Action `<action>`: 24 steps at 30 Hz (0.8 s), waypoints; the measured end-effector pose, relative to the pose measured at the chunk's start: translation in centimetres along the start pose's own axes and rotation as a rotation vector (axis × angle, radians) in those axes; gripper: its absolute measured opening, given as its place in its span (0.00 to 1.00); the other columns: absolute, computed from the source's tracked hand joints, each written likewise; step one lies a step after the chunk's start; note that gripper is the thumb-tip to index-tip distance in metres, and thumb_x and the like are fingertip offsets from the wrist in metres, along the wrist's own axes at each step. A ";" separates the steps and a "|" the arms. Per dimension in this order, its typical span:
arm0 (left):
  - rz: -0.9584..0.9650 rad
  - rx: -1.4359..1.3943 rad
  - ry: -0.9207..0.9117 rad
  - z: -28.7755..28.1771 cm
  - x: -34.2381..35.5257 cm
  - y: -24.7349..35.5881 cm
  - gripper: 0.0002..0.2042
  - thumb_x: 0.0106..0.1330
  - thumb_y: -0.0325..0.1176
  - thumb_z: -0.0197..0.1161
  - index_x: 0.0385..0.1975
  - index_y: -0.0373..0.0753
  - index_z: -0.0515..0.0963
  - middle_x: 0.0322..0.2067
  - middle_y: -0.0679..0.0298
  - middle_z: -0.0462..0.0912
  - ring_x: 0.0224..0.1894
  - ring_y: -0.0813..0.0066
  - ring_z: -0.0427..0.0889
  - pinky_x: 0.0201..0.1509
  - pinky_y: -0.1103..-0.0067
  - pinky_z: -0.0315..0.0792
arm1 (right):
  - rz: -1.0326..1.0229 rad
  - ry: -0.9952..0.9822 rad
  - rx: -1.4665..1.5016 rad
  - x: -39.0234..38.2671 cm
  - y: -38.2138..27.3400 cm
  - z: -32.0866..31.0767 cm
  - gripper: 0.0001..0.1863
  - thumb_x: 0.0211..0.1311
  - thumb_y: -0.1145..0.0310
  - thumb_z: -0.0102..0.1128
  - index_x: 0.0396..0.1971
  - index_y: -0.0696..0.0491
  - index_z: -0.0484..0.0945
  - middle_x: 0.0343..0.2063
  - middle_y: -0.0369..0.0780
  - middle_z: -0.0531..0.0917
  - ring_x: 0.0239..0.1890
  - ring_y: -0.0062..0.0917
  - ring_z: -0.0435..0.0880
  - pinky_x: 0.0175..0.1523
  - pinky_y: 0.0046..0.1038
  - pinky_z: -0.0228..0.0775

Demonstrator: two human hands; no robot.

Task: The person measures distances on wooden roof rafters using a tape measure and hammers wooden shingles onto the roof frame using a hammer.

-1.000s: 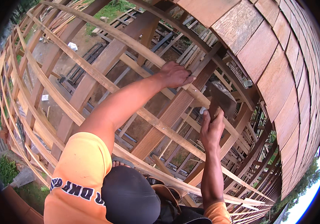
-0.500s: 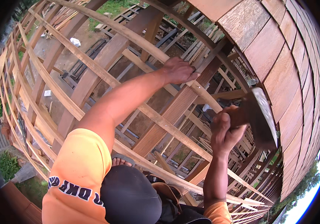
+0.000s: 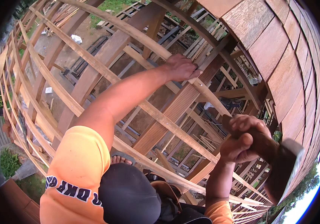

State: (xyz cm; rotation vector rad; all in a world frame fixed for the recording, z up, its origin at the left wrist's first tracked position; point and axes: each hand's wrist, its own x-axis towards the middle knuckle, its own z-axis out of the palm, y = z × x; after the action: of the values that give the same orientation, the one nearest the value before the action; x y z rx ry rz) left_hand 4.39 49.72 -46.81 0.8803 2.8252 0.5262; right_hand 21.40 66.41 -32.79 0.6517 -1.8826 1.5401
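My left hand [image 3: 182, 67] lies on a round-edged wooden batten [image 3: 209, 93], fingers curled over it where it crosses a grooved reddish-brown rafter [image 3: 163, 117]. Anything small pinched under the fingertips is hidden. Raised at the right, my right hand [image 3: 242, 140] is wrapped round the short wooden handle of a hatchet [image 3: 284, 168]. Its broad dark head is tilted, blurred by motion, and apart from the batten.
Overlapping wooden shingles [image 3: 276, 56] cover the roof at the right. More battens [image 3: 175, 128] run across the open frame. Stacked timber and dirt ground show far below. A sandaled foot [image 3: 120, 159] stands near a black cap [image 3: 130, 196].
My right hand has swung the hatchet down and to the right, away from the batten. The left hand stays at the same spot on the batten.
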 end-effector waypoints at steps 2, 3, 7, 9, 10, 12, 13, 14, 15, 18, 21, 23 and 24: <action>0.034 0.004 0.030 -0.2 0.3 0.3 0.32 0.72 0.58 0.31 0.32 0.43 0.82 0.37 0.54 0.83 0.45 0.58 0.80 0.55 0.63 0.66 | -0.260 0.065 0.012 0.0 0.4 -0.4 0.23 0.67 0.49 0.55 0.49 0.51 0.65 0.25 0.33 0.68 0.25 0.19 0.69 0.31 0.24 0.68; 0.013 0.004 0.020 -0.2 0.3 0.6 0.32 0.72 0.57 0.31 0.32 0.43 0.82 0.36 0.53 0.83 0.45 0.57 0.80 0.55 0.63 0.66 | -0.294 0.055 0.021 -1.2 2.0 -0.9 0.23 0.67 0.47 0.54 0.49 0.50 0.66 0.24 0.32 0.67 0.25 0.19 0.68 0.31 0.24 0.67; -0.008 0.018 0.019 -0.6 0.9 1.2 0.30 0.72 0.57 0.34 0.32 0.43 0.82 0.34 0.55 0.84 0.43 0.58 0.81 0.52 0.64 0.69 | 0.792 -0.596 -0.823 -5.8 9.4 -2.9 0.15 0.67 0.70 0.53 0.45 0.65 0.67 0.30 0.62 0.78 0.38 0.58 0.79 0.39 0.45 0.69; 0.051 0.041 0.062 0.8 1.2 1.0 0.29 0.72 0.55 0.34 0.33 0.43 0.82 0.33 0.55 0.84 0.43 0.57 0.81 0.51 0.64 0.69 | 0.837 -0.474 -0.690 -6.7 8.2 -2.5 0.16 0.66 0.70 0.53 0.48 0.65 0.66 0.31 0.60 0.79 0.38 0.58 0.79 0.39 0.45 0.70; 0.021 0.041 0.039 1.3 1.2 1.4 0.28 0.72 0.55 0.35 0.33 0.43 0.82 0.33 0.54 0.84 0.43 0.57 0.81 0.51 0.63 0.69 | 0.731 -0.426 -0.667 -7.0 6.9 -2.5 0.15 0.66 0.70 0.54 0.46 0.63 0.65 0.29 0.60 0.79 0.37 0.59 0.78 0.37 0.46 0.70; -0.008 0.042 0.069 0.1 1.7 1.0 0.28 0.72 0.55 0.35 0.33 0.42 0.81 0.33 0.52 0.84 0.42 0.54 0.81 0.51 0.61 0.69 | 0.694 -0.390 -0.599 -5.8 4.8 -2.4 0.14 0.65 0.71 0.56 0.44 0.60 0.64 0.28 0.59 0.79 0.37 0.59 0.78 0.35 0.46 0.70; 0.012 0.017 0.084 0.3 2.1 1.7 0.29 0.72 0.55 0.34 0.33 0.41 0.81 0.32 0.50 0.83 0.42 0.51 0.81 0.50 0.59 0.69 | 0.639 -0.349 -0.528 -6.2 4.4 -3.4 0.14 0.64 0.71 0.56 0.43 0.60 0.64 0.27 0.59 0.78 0.37 0.59 0.78 0.36 0.46 0.69; 0.008 0.017 0.096 0.1 1.9 1.8 0.28 0.72 0.55 0.35 0.33 0.40 0.80 0.32 0.49 0.83 0.41 0.50 0.80 0.50 0.59 0.69 | 0.633 -0.340 -0.505 -6.6 4.2 -3.9 0.14 0.65 0.70 0.56 0.42 0.61 0.64 0.27 0.59 0.78 0.36 0.59 0.78 0.36 0.46 0.69; 0.013 0.007 0.105 0.0 2.1 2.3 0.28 0.72 0.55 0.36 0.33 0.40 0.80 0.31 0.48 0.83 0.40 0.49 0.80 0.49 0.58 0.69 | 0.632 -0.328 -0.494 -7.0 4.2 -4.6 0.14 0.65 0.70 0.56 0.42 0.61 0.63 0.27 0.59 0.78 0.35 0.58 0.78 0.36 0.46 0.69; -0.012 0.129 0.145 0.1 1.6 1.3 0.27 0.72 0.53 0.35 0.38 0.41 0.80 0.32 0.50 0.83 0.40 0.49 0.81 0.49 0.58 0.69 | 0.861 -0.322 -0.416 -7.0 3.7 -5.4 0.15 0.66 0.67 0.55 0.41 0.63 0.64 0.27 0.59 0.78 0.34 0.58 0.78 0.36 0.45 0.68; -0.005 0.205 0.088 0.3 2.1 1.6 0.26 0.72 0.53 0.36 0.41 0.41 0.80 0.32 0.48 0.83 0.40 0.46 0.80 0.47 0.56 0.69 | 0.987 -0.307 -0.314 -9.8 4.0 -6.5 0.18 0.66 0.64 0.54 0.41 0.64 0.63 0.25 0.60 0.77 0.33 0.59 0.78 0.36 0.45 0.68; -0.024 0.224 0.067 0.1 2.2 2.4 0.26 0.72 0.53 0.36 0.42 0.42 0.79 0.32 0.46 0.82 0.39 0.45 0.80 0.47 0.55 0.68 | 0.963 -0.330 -0.249 -11.8 3.9 -6.8 0.19 0.66 0.64 0.55 0.42 0.65 0.61 0.23 0.61 0.77 0.32 0.59 0.78 0.36 0.47 0.68; -0.029 0.203 0.071 0.4 2.3 2.5 0.26 0.72 0.52 0.36 0.42 0.42 0.79 0.32 0.46 0.82 0.39 0.44 0.79 0.47 0.55 0.68 | 1.026 -0.397 -0.199 -11.9 3.6 -7.4 0.19 0.65 0.65 0.54 0.41 0.64 0.60 0.23 0.63 0.77 0.32 0.61 0.78 0.37 0.49 0.68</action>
State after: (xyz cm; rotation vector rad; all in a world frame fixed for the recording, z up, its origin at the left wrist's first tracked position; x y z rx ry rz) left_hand 3.94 53.07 -46.29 0.8680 2.9913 0.2756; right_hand 28.20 74.30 -42.88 -0.1952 -2.8767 1.8216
